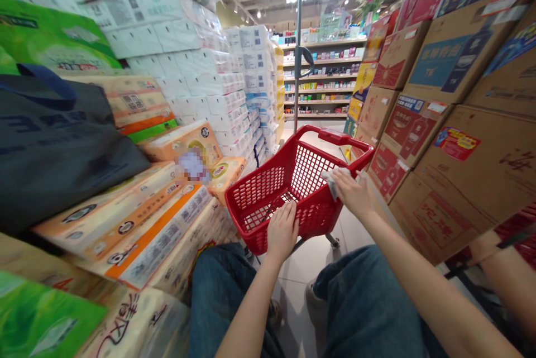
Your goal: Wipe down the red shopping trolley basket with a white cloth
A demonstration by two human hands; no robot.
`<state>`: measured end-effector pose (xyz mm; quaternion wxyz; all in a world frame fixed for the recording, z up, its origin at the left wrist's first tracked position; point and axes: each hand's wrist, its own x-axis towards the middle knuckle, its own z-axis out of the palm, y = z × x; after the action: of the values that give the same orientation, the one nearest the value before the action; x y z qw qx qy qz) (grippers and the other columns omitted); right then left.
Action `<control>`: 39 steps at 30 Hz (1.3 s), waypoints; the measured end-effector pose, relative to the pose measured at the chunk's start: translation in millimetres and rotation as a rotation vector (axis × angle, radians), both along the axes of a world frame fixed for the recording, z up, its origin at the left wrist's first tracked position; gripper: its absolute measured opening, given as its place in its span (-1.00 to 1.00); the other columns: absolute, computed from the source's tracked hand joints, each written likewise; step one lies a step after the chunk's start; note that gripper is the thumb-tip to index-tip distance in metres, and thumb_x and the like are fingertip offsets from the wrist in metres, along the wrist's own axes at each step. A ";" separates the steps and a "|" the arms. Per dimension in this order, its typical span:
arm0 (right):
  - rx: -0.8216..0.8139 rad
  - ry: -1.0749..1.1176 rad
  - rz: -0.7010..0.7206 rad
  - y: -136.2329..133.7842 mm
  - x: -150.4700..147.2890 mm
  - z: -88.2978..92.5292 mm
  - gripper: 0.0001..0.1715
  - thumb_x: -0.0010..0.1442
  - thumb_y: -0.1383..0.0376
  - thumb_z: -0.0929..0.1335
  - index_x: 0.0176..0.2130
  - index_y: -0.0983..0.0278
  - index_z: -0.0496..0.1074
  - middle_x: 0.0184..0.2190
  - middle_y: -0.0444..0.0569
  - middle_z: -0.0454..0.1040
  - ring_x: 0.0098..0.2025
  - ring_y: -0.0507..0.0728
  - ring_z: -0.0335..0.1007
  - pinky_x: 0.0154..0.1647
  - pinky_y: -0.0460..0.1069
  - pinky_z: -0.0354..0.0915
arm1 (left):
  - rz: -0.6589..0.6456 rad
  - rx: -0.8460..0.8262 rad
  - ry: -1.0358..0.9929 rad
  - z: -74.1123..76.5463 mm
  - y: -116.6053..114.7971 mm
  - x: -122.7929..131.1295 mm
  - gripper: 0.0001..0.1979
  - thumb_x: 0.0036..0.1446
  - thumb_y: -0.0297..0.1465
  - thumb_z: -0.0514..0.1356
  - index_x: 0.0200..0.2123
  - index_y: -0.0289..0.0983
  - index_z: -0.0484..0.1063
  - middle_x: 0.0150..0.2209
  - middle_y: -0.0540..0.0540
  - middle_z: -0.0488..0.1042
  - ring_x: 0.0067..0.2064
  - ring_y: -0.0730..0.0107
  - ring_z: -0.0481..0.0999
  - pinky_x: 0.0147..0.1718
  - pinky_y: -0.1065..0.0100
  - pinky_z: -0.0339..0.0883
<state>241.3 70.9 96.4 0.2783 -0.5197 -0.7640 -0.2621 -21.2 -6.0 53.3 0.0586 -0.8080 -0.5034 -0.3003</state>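
Observation:
A red plastic shopping cart point(262, 187) with perforated walls stands in front of my knees, its handle point(335, 137) at the far end. My left hand point(283, 229) is closed over the cart's near rim. On the right-hand rim, my right hand point(349, 187) presses a whitish cloth or wipe point(330, 180), which is partly hidden under the fingers. Through the mesh of the cart the pale floor shows.
Packs of tissue paper point(154, 224) are piled at the left, with a dark grey bag point(62, 140) on them. Stacked cardboard boxes point(473, 162) line the right, where another person's forearm point(502, 274) shows. A grey pole point(297, 39) rises behind the cart before stocked shelves point(322, 76).

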 end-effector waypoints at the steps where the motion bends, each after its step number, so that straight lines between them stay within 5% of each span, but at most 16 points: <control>1: 0.020 0.030 -0.036 8.0 12.2 5.0 -0.61 0.34 0.32 0.17 0.09 0.20 0.38 0.12 0.03 0.44 0.18 0.19 0.31 0.28 0.25 -0.21 | 0.001 0.000 0.000 -0.2 0.3 0.1 -0.52 0.29 -0.42 0.02 0.26 -0.29 0.15 0.24 -0.15 0.31 0.24 0.20 0.30 0.20 0.12 0.22; 6: 0.071 0.157 -0.118 22.8 17.1 7.1 -0.65 0.32 0.28 0.18 -0.02 0.23 0.44 0.06 0.04 0.49 0.18 0.22 0.31 0.26 0.23 -0.15 | 0.008 0.000 -0.010 -0.5 0.5 0.7 -0.52 0.28 -0.42 0.02 0.26 -0.29 0.16 0.24 -0.16 0.30 0.24 0.19 0.30 0.21 0.11 0.21; 14: 0.000 0.235 0.039 -36.6 -98.1 -38.8 -0.62 0.34 0.29 0.18 0.08 0.21 0.39 0.12 0.02 0.43 0.23 0.18 0.24 0.29 0.18 -0.10 | 0.002 0.003 -0.004 0.1 -1.3 0.1 -0.49 0.25 -0.43 0.05 0.27 -0.28 0.14 0.23 -0.19 0.31 0.25 0.18 0.28 0.20 0.09 0.22; 17: -0.033 0.176 0.120 -46.3 -109.3 -45.4 -0.57 0.32 0.32 0.19 0.14 0.19 0.35 0.15 0.01 0.41 0.23 0.16 0.24 0.29 0.16 -0.10 | -0.005 0.002 -0.010 -1.1 -0.6 -0.5 -0.49 0.25 -0.44 0.05 0.27 -0.28 0.14 0.24 -0.19 0.30 0.25 0.16 0.28 0.20 0.07 0.21; 21: -0.069 0.030 0.174 -31.0 -62.0 -30.4 -0.51 0.28 0.37 0.19 0.16 0.14 0.33 0.17 -0.04 0.39 0.20 0.15 0.29 0.29 0.19 -0.14 | -0.011 0.000 -0.008 -0.8 -0.4 -1.2 -0.50 0.26 -0.43 0.04 0.27 -0.27 0.14 0.24 -0.18 0.31 0.24 0.15 0.29 0.19 0.07 0.23; 26: -0.006 0.112 -0.008 15.1 28.0 4.7 -0.54 0.27 0.33 0.19 0.12 0.15 0.38 0.15 0.02 0.41 0.18 0.22 0.30 0.26 0.26 -0.18 | 0.001 0.004 -0.007 -2.6 0.8 -0.6 -0.50 0.28 -0.41 0.03 0.28 -0.26 0.14 0.24 -0.17 0.30 0.24 0.17 0.30 0.19 0.08 0.23; 29: 0.023 0.192 -0.085 29.3 42.5 10.9 -0.52 0.25 0.34 0.18 0.11 0.17 0.40 0.12 0.04 0.44 0.19 0.24 0.29 0.23 0.26 -0.13 | 0.011 0.008 -0.012 -4.3 1.4 0.3 -0.48 0.27 -0.41 0.03 0.29 -0.25 0.12 0.25 -0.17 0.30 0.24 0.16 0.30 0.19 0.06 0.23; 33: 0.021 0.240 -0.104 10.5 -4.2 -7.6 -0.54 0.26 0.34 0.18 0.09 0.22 0.41 0.14 0.08 0.42 0.22 0.23 0.26 0.22 0.23 -0.08 | 0.015 -0.003 -0.005 -2.6 -0.1 1.0 -0.50 0.27 -0.42 0.03 0.28 -0.26 0.13 0.25 -0.16 0.29 0.25 0.17 0.29 0.20 0.07 0.22; 39: -0.070 0.190 0.090 -42.5 -104.8 -44.3 -0.53 0.30 0.36 0.17 0.14 0.22 0.35 0.18 0.00 0.38 0.25 0.15 0.22 0.24 0.14 -0.02 | 0.002 -0.011 -0.006 0.1 -1.4 0.4 -0.50 0.26 -0.44 0.04 0.27 -0.29 0.14 0.25 -0.17 0.29 0.26 0.16 0.27 0.21 0.08 0.20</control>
<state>136.5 28.4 52.2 0.3426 -0.5169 -0.7654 -0.1722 -20.8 -7.3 53.4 0.0534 -0.8069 -0.5061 -0.2998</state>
